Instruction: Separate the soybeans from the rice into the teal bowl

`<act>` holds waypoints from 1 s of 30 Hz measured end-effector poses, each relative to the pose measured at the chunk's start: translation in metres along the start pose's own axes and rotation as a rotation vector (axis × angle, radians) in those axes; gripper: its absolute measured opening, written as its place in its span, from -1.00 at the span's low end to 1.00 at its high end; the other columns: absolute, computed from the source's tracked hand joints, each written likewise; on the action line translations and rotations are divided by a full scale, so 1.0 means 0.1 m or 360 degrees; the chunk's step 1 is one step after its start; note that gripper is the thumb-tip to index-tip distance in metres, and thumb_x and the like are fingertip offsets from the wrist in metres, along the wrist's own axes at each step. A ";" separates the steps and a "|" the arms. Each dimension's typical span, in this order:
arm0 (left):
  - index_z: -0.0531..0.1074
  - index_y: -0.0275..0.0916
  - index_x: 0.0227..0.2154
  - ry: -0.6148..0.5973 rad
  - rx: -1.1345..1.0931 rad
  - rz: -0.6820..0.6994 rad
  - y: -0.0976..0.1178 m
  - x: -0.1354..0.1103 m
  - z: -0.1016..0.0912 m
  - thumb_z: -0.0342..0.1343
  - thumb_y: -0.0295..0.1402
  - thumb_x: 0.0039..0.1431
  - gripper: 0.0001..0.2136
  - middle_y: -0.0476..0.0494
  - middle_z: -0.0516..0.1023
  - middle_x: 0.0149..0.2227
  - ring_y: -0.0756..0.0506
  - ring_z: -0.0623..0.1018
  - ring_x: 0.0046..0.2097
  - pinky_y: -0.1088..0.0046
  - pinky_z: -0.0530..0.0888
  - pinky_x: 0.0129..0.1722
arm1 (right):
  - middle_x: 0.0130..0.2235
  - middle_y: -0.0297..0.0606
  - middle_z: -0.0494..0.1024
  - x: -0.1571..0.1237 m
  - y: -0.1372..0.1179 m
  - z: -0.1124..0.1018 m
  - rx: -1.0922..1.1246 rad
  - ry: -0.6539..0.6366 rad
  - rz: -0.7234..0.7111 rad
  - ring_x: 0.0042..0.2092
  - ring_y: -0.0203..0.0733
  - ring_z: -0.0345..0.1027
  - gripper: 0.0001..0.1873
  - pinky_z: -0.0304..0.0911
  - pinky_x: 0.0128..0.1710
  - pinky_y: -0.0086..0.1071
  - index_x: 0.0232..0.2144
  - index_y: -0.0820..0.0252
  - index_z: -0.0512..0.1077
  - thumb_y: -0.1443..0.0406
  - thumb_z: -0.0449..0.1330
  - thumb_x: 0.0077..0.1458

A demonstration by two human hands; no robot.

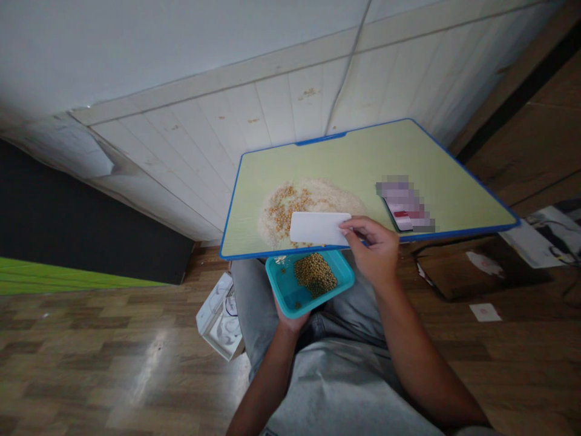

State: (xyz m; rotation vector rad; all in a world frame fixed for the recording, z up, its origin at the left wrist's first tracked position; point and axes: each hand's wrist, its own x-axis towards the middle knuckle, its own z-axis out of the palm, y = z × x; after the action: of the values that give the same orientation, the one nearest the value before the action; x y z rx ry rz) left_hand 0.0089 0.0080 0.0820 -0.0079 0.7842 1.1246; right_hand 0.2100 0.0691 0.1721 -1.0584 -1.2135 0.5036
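In my right hand [374, 245] is a flat white card [318, 227], pinched at its right end between thumb and fingers. The card is over the near edge of the table, in front of a spread of white rice-like grains [340, 194]. Round yellow-brown beans [279, 209] lie scattered on the left part of that spread. Below the table edge, my left hand [293, 320] grips a turquoise plastic tray [296, 312] from underneath, with most of its fingers hidden. A heap of similar beans [315, 274] sits in the tray, with some pale grains in its left corner.
The low table [436, 163] has a pale green top and a blue rim. A phone [402, 206] lies on its right side. On the floor are an open white box [222, 321] at left and a brown carton [458, 266] at right. A wall [281, 103] stands behind the table.
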 end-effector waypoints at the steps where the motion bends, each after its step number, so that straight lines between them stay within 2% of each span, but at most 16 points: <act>1: 0.71 -0.07 0.29 0.0006 0.0028 0.0002 0.00 -0.01 0.00 -0.07 0.00 0.63 -0.47 -0.21 0.66 0.47 -0.40 0.49 0.60 -0.15 0.36 0.66 | -0.22 -0.28 0.84 0.00 0.00 0.01 -0.0001 -0.0003 -0.0004 -0.17 -0.10 0.77 -0.88 0.66 -0.14 -0.27 -0.27 0.04 0.76 0.30 0.38 0.26; 6: 0.71 -0.01 0.27 0.0093 0.0114 0.0027 0.00 -0.03 0.05 -0.13 0.01 0.63 -0.45 -0.14 0.66 0.48 -0.38 0.50 0.59 -0.15 0.42 0.62 | -0.22 -0.27 0.85 -0.01 -0.02 0.02 0.0010 -0.0017 -0.0012 -0.17 -0.10 0.78 -0.88 0.67 -0.14 -0.27 -0.28 0.03 0.76 0.30 0.38 0.26; 12: 0.72 -0.04 0.25 0.0068 0.0101 0.0005 0.00 -0.03 0.03 -0.16 0.00 0.62 -0.44 -0.14 0.61 0.52 -0.35 0.49 0.60 -0.10 0.40 0.64 | -0.24 -0.27 0.85 0.00 -0.03 0.02 0.0009 -0.0022 0.0016 -0.19 -0.08 0.77 -0.89 0.67 -0.15 -0.26 -0.30 0.02 0.77 0.28 0.40 0.24; 17: 0.75 -0.03 0.17 0.0080 0.0101 -0.0022 0.01 -0.03 0.02 -0.14 0.04 0.60 -0.44 -0.14 0.66 0.48 -0.40 0.48 0.60 -0.18 0.40 0.63 | -0.24 -0.27 0.85 0.00 -0.04 0.01 0.0012 -0.0031 0.0027 -0.18 -0.07 0.77 -0.90 0.67 -0.14 -0.24 -0.30 0.02 0.77 0.27 0.41 0.24; 24: 0.73 -0.07 0.23 0.0061 0.0083 -0.0009 0.01 -0.03 0.04 -0.14 -0.03 0.60 -0.45 -0.19 0.69 0.44 -0.39 0.55 0.56 -0.17 0.39 0.64 | -0.25 -0.28 0.84 0.00 -0.05 0.02 0.0011 -0.0036 0.0013 -0.17 -0.07 0.77 -0.89 0.68 -0.11 -0.24 -0.31 0.02 0.76 0.28 0.39 0.23; 30: 0.77 -0.01 0.15 0.0096 0.0093 -0.0023 0.00 -0.01 0.01 -0.09 -0.04 0.56 -0.49 -0.15 0.75 0.38 -0.39 0.52 0.58 -0.18 0.33 0.66 | -0.22 -0.26 0.85 0.00 -0.03 0.02 0.0008 -0.0073 0.0008 -0.14 -0.06 0.78 -0.88 0.70 -0.07 -0.22 -0.30 0.02 0.77 0.27 0.39 0.24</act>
State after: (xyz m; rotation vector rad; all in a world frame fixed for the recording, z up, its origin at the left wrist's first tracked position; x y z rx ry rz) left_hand 0.0094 0.0074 0.0835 0.0015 0.8696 1.0916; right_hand 0.2079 0.0685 0.1753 -1.0507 -1.2496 0.5372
